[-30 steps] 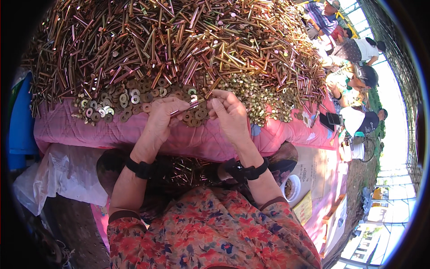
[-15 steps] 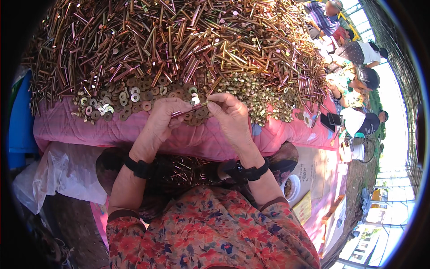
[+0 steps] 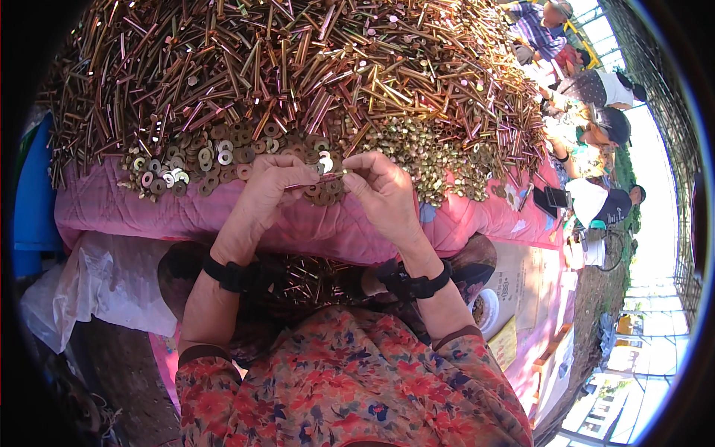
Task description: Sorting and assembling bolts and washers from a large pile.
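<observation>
My left hand is closed in a pinch around a slender purple-gold metal bolt, which points right, above the near edge of the heap. My right hand pinches at the bolt's right end, where a small gold piece, perhaps a nut, shows between thumb and forefinger. Just behind my hands lie flat round washers, with some between them. Small gold nut-like pieces are spread beyond my right hand. A large heap of similar metal bolts rises behind.
Pink quilted cloth covers the work surface. More bolts lie between my legs. A dark phone sits at the right, and a white bucket stands lower right. Other people sit along the right; blue plastic is at far left.
My hands stay in nearly the same place. The bolt has shifted slightly and lies more level, and my left fingers have adjusted their pinch on it.
</observation>
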Demonstrator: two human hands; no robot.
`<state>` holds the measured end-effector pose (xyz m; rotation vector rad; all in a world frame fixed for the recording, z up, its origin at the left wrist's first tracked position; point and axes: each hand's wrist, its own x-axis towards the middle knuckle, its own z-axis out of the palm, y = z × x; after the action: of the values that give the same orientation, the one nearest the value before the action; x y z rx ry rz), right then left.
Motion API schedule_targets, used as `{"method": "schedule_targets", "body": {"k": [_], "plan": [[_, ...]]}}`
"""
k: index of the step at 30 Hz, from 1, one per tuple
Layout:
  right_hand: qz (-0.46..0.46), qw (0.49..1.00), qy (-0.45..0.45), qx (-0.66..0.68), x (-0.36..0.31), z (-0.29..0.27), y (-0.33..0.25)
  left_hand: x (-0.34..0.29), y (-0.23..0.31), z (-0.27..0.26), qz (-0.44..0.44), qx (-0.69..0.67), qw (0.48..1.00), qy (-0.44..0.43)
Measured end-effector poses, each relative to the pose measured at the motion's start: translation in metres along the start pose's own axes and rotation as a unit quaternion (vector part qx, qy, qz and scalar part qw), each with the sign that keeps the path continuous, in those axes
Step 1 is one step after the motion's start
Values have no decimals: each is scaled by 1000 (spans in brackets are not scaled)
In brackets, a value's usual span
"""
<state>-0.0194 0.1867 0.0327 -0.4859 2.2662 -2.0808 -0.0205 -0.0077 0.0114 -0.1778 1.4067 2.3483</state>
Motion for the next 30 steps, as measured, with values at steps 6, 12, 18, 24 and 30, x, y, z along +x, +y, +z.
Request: {"method": "schedule_targets", "body": {"k": [6, 12, 18, 24, 30], "plan": [[165, 977, -64, -116, 2, -9, 4, -6, 5, 5, 95, 114, 989, 3], [-215, 947, -9, -239, 1, -1, 0, -6, 6, 2, 73, 112, 991, 15], [-62, 992, -31, -102, -6, 4, -3, -5, 4, -2, 55, 102, 993, 12], [84, 993, -85, -22, -3, -6, -8, -2, 1, 2, 64, 77, 995, 12], [-10, 985, -59, -160, -5, -6, -6, -2, 3, 2, 26, 65, 998, -4]]}}
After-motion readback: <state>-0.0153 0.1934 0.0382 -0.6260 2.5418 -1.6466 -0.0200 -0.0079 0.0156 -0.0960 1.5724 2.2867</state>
